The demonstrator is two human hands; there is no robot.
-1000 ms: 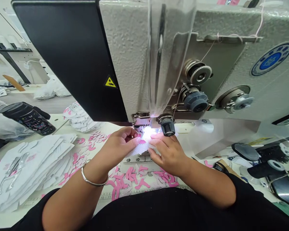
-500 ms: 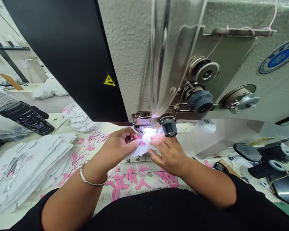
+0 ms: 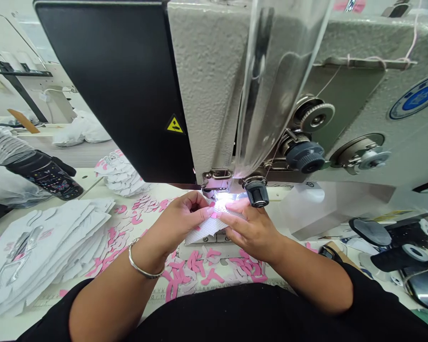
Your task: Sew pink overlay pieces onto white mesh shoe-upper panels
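Observation:
A white textured fabric piece [image 3: 207, 229] lies under the lit needle area of a sewing machine [image 3: 209, 80]. My left hand [image 3: 180, 218] pinches the fabric's left side between thumb and fingers, beside a small pink cut-out [image 3: 214, 215]. From the right, my right hand [image 3: 255, 232] holds the same fabric, its fingers reaching across it near the pink cut-out. Bright glare and the machine head hide the needle and presser foot. Many loose pink pieces [image 3: 194, 261] are scattered on the table in front of both hands.
White fabric stacks [image 3: 74, 228] lie at the left, with another pile [image 3: 123, 173] behind. A dark patterned bottle [image 3: 44, 173] leans at far left. Black thread spools [image 3: 399, 256] and other items sit at the right. The machine head overhangs my hands.
The view has shifted, so the machine appears slightly lower and to the right. My right fingers have moved left across the fabric, closer to my left thumb. The fabric appears turned slightly.

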